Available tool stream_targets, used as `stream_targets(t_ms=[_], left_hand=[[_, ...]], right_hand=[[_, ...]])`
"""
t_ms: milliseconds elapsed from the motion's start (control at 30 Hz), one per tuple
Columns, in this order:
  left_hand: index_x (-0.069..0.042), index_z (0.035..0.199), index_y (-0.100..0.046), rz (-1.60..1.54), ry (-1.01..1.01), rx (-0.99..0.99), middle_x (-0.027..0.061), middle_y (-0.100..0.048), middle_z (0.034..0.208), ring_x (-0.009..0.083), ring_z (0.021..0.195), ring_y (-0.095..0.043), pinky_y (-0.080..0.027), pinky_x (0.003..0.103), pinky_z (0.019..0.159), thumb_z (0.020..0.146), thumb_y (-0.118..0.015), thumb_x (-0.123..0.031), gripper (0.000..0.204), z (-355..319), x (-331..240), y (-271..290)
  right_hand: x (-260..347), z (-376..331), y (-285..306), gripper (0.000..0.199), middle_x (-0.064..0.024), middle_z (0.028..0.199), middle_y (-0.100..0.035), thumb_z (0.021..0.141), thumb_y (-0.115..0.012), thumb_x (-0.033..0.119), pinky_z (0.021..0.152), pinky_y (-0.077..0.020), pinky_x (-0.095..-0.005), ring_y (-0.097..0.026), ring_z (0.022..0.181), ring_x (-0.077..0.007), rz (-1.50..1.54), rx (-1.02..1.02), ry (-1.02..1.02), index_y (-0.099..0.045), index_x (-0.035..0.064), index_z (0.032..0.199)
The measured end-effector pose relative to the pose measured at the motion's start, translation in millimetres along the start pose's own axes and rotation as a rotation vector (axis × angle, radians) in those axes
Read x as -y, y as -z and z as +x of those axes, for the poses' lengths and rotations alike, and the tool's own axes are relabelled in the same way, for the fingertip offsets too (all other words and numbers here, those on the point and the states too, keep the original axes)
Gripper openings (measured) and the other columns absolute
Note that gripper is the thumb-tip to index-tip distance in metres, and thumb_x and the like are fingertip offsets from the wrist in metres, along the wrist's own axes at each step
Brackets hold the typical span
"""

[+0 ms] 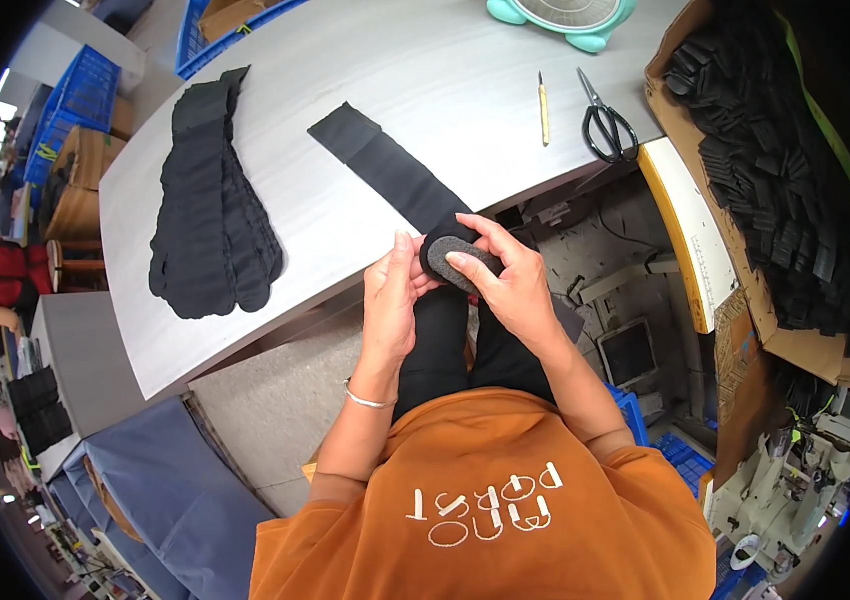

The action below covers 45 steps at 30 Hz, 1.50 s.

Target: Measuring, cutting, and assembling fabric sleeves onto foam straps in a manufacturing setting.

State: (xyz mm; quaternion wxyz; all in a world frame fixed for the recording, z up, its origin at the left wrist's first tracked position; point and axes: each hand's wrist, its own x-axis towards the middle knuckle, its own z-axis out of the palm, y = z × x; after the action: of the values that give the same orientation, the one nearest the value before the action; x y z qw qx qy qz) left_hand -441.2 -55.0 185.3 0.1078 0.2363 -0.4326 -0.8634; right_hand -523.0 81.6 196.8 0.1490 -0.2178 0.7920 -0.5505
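Person in an orange-brown cotton-look shirt (485,440) w/ white raised lettering, seen from above, seated at the near edge of a smooth, pale grey surface (310,210); R hand (520,285) pinches a grey pad (453,262), oval & foam-like w/ a speckled matte face, btwn thumb on top and fingers round its far edge; the pad lies against the rounded near end of a black strip (400,172), just off the surface's near edge; L hand (392,295), w/ a thin silvery bangle (370,403) at the wrist, is at the left side of that end, thumb up, fingers close together & partly hidden; can't tell if they grip.

The strip, flat woven-look fabric, runs far-left across the surface to a squared end w/ a separate-looking band; to its left, a pile of similar black strips (215,215), overlapping, rounded ends near.

Far right: a slim pointed tool (545,110) w/ pale, wood-like handle; beside it, scissors (605,125) w/ black loop handles, metal blades pointing far; beyond, part of a round mint-green device (593,42); at right, an open cardboard box (815,355) full of small dark pieces (760,180), ridged & jumbled.
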Motion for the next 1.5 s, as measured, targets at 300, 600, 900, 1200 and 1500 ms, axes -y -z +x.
stream_targets(t_ms=[300, 600, 900, 1200, 1500], left_hand=[[0.002, 0.111, -0.066, 0.181, -0.048, 0.038, 0.0035, -0.07, 0.099, 0.0062, 0.084, -0.063, -0.051, 0.021, 0.074, 0.095, -0.066, -0.014, 0.023, -6, 8, -1], [0.002, 0.112, -0.067, 0.146, -0.083, -0.112, 0.0046, -0.07, 0.098, 0.0093, 0.082, -0.064, -0.052, 0.022, 0.074, 0.093, -0.067, -0.011, 0.023, -7, 20, 0], [0.001, 0.114, -0.066, 0.024, 0.005, -0.075, 0.0068, -0.069, 0.103, 0.0124, 0.088, -0.065, -0.052, 0.026, 0.08, 0.098, -0.061, -0.017, 0.025, -7, 20, -9], [-0.006, 0.107, -0.062, -0.114, 0.348, 0.239, 0.0049, -0.066, 0.105, 0.0144, 0.095, -0.064, -0.054, 0.031, 0.084, 0.092, -0.067, -0.017, 0.019, -2, 28, 7], [-0.007, 0.105, -0.062, -0.011, 0.378, 0.33, -0.0016, -0.064, 0.091, 0.0057, 0.079, -0.059, -0.049, 0.021, 0.069, 0.094, -0.065, -0.014, 0.013, -9, 15, 7]], right_hand=[[-1, -10, 2, 0.043, -0.0107, 0.088, -0.066, 0.083, -0.075, 0.015, 0.065, -0.0506, -0.0311, -0.064, 0.073, -0.0188, 0.068, 0.012, -0.064, -0.062, 0.0074, 0.124], [-1, -13, -1, 0.033, -0.009, 0.099, -0.064, 0.082, -0.074, 0.013, 0.066, -0.0502, -0.0306, -0.064, 0.079, -0.0212, 0.019, -0.064, 0.168, -0.064, 0.0056, 0.113], [-27, -4, 13, 0.024, -0.0024, 0.071, -0.061, 0.08, -0.079, 0.015, 0.057, -0.0444, -0.0243, -0.053, 0.063, -0.0047, 0.323, 0.065, 0.005, -0.065, 0.0, 0.093], [-13, -13, 38, 0.024, -0.0064, 0.078, -0.063, 0.079, -0.078, 0.019, 0.063, -0.0477, -0.0286, -0.059, 0.069, -0.0142, 0.15, 0.18, 0.068, -0.065, 0.0017, 0.091], [1, -26, 35, 0.048, -0.0058, 0.095, -0.055, 0.069, -0.084, 0.025, 0.071, -0.0485, -0.0324, -0.056, 0.078, -0.0191, -0.031, 0.042, -0.012, -0.054, 0.0059, 0.102]])
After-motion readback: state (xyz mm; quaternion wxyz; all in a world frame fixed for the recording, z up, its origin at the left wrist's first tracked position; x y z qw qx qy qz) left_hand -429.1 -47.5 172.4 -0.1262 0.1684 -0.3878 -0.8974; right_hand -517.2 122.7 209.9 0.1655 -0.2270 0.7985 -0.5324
